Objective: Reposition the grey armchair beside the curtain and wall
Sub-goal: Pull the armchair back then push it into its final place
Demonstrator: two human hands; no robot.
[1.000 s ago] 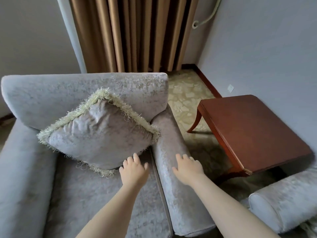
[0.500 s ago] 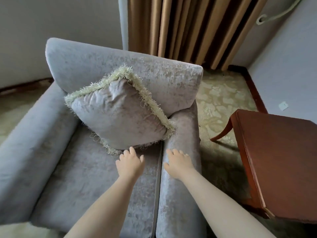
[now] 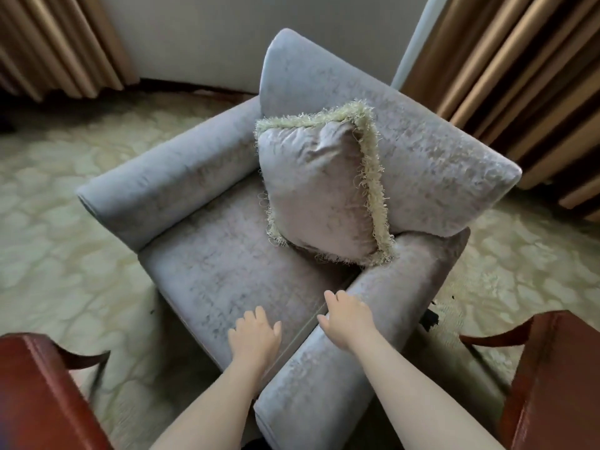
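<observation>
The grey armchair [image 3: 227, 264] fills the middle of the view, turned at an angle, its backrest toward the white wall [image 3: 227, 37] and the brown curtain [image 3: 519, 76] at the upper right. A fringed grey cushion [image 3: 318, 190] leans against the backrest. My left hand [image 3: 255, 336] lies flat on the front of the seat, fingers apart. My right hand [image 3: 347, 319] rests on the inner top of the chair's right armrest [image 3: 373, 319], fingers spread over the fabric, not wrapped around it.
A dark red wooden table [image 3: 558, 384] stands at the lower right, close to the armrest. Another red-brown wooden piece [image 3: 35, 394] sits at the lower left. A second brown curtain [image 3: 55, 43] hangs at the upper left. Pale patterned carpet [image 3: 65, 190] lies all around the chair.
The armchair now sits rotated in view, its backrest swung to the right toward the curtain. Both hands keep their places on seat and armrest. A wooden piece has come into view at the lower left.
</observation>
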